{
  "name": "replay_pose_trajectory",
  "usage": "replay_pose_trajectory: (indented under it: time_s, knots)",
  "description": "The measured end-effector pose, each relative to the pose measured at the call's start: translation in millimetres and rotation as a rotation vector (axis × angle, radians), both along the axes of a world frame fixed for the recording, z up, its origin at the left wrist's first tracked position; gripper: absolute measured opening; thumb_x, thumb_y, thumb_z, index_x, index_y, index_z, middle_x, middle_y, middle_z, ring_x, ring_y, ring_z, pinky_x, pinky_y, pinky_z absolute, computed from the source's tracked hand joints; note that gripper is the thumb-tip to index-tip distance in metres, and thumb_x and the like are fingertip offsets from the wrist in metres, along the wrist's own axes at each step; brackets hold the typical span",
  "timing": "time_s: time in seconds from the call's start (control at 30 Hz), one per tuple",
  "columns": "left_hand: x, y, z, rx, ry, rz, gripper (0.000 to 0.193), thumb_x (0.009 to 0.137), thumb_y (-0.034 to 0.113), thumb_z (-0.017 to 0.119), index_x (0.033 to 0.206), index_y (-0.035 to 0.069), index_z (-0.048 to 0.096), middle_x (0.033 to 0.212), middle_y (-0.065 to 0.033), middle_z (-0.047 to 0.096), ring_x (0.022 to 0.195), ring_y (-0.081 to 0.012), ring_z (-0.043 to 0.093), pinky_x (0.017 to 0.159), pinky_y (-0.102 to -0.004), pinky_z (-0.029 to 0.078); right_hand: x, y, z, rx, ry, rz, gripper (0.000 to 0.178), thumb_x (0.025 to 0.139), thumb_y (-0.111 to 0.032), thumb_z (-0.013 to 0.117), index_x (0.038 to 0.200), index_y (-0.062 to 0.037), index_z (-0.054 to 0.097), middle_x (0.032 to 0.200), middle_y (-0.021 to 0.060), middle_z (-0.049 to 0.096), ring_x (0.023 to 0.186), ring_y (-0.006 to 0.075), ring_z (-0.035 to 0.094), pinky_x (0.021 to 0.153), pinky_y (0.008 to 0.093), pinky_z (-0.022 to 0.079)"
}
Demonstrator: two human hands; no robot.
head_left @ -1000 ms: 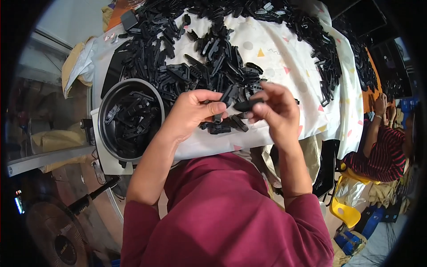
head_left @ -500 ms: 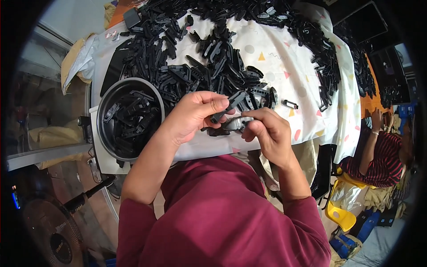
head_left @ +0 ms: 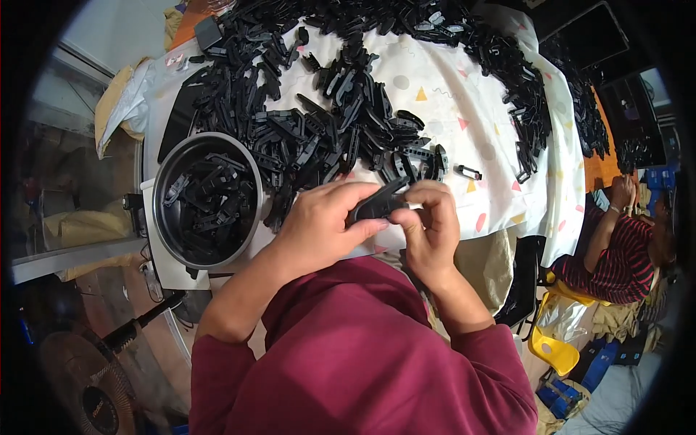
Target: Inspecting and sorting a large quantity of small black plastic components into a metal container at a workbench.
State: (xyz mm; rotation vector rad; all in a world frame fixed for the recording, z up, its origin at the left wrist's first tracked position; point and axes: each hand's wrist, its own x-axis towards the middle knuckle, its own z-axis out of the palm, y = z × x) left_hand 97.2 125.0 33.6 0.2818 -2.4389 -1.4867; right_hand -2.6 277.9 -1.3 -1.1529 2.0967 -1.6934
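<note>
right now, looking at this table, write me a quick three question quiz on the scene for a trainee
1. True or false: the round bowl has black pieces in it.
2. Multiple choice: what colour is the chair at the right of the picture? A green, B yellow, C white.
3. Short answer: which of the camera wearer's hands is nearer the bowl, and what does it hold?

Key: 1. True. 2. B. 3. The left hand; it holds a black piece.
</note>
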Motion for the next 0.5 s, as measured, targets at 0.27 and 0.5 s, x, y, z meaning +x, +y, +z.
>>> replay_pose_trajectory:
  time_s: [0.27, 0.5]
  knots:
    - [7.9, 6.3, -24.3, 0.027, -0.155, -0.119, 0.033, 0.073, 0.008, 0.067, 0.103, 0.003, 0.055, 0.095, -0.0147, 0.062, 0.086, -0.0301, 0.061, 0.075, -0.0352, 0.048, 8.0, 24.1, -27.4, 0.146, 0.096, 0.054, 0.045, 0.079, -0.015, 0.069, 0.115, 0.0005, 0.047, 0.095, 0.0119, 0.058, 0.09, 0.0205, 0.06, 0.069, 0.0296, 0.052]
    - [-64.7, -31.3, -41.1, -0.727, -0.079, 0.095, 0.016, 0.067, 0.004, 0.059, 0.081, 0.011, 0.063, 0.086, -0.0047, 0.054, 0.086, -0.0239, 0.054, 0.07, -0.0363, 0.047, -5.2, 11.8, -37.3, 0.48, 0.435, -0.066, 0.026, 0.072, -0.015, 0.069, 0.094, -0.0047, 0.059, 0.083, 0.011, 0.057, 0.076, 0.0307, 0.057, 0.064, 0.0377, 0.047]
